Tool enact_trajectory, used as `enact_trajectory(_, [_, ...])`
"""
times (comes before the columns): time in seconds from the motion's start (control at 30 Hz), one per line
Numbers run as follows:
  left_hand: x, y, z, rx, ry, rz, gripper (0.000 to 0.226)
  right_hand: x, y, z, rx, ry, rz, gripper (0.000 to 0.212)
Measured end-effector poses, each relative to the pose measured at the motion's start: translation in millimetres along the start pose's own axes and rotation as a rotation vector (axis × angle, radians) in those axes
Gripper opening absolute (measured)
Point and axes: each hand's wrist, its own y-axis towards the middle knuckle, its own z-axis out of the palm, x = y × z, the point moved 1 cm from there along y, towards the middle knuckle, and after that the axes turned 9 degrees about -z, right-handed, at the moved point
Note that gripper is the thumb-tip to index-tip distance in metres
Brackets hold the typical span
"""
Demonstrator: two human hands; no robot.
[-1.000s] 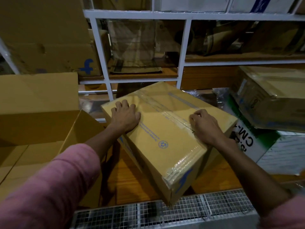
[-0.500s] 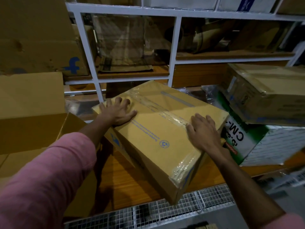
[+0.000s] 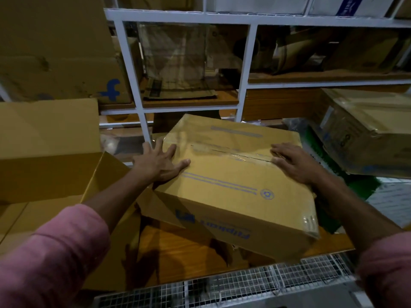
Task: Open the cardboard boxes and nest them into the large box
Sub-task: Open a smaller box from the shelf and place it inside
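Since a second ago the taped cardboard box (image 3: 233, 181) has swung square-on at frame centre, left hand (image 3: 160, 162) and right hand (image 3: 293, 162) spread flat on top. Its tape seam (partly split) remains unopened, so opening and nesting into the large open box (image 3: 44, 174) at left remain.

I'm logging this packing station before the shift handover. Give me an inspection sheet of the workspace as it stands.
Surface: wooden bench top, wire mesh edge in front.
Job's things: taped box lies tilted, tape seam unbroken; large box on the left, flaps open.
Clutter: green and white carton with a wrapped box on it, right.
Grips: left hand flat on the taped box's left end; right hand flat at the seam's right end.
Cables: nothing seen.
Surroundings: white shelving holding cardboard.
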Motion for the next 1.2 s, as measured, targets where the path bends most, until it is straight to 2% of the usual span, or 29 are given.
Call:
enact_trajectory(0.1, [0.8, -6.7, -0.3, 0.005, 0.029, -0.057, 0.096, -14.8, 11.4, -3.3, 0.016, -0.021, -0.032, 0.047])
enact_trajectory(0.3, [-18.3, -21.6, -9.9, -0.124, 0.149, -0.082, 0.086, -27.8, 36.4, -5.2, 0.045, 0.028, -0.046, 0.053])
enact_trajectory(0.53, [-43.1, -22.4, -21.4, -0.146, 0.226, -0.198, 0.088, -41.1, 57.7, -8.0, 0.036, -0.027, 0.009, 0.051])
enact_trajectory(0.67, [-48.1, 5.5, -15.6, -0.167, -0.011, -0.241, 0.086, -49.8, 71.3, -5.9, -0.02, 0.002, 0.149, 0.047])
enact_trajectory(0.8, [-48.9, 41.1, -6.4, 0.013, -0.415, -0.26, 0.097, -55.9, 81.5, -9.4, 0.091, 0.145, 0.264, 0.067])
enact_trajectory(0.93, [-43.7, 47.9, -5.3, 0.052, -0.483, -0.23, 0.102, -56.0, 82.5, -13.9, 0.081, 0.223, 0.281, 0.068])
enact_trajectory(1.03, [-33.1, 41.1, -3.1, -0.007, -0.519, -0.206, 0.113, -42.4, 77.9, -21.7, -0.025, 0.227, 0.259, 0.071])
enact_trajectory(1.1, [-26.2, 33.5, -15.5, -0.082, -0.57, -0.196, 0.105, -27.2, 76.7, -35.9, -0.109, 0.234, 0.217, 0.074])
enact_trajectory(1.2, [-21.9, 14.9, -56.1, -0.324, -0.665, -0.17, 0.09, 1.7, 73.7, -68.4, -0.315, 0.269, 0.133, 0.073])
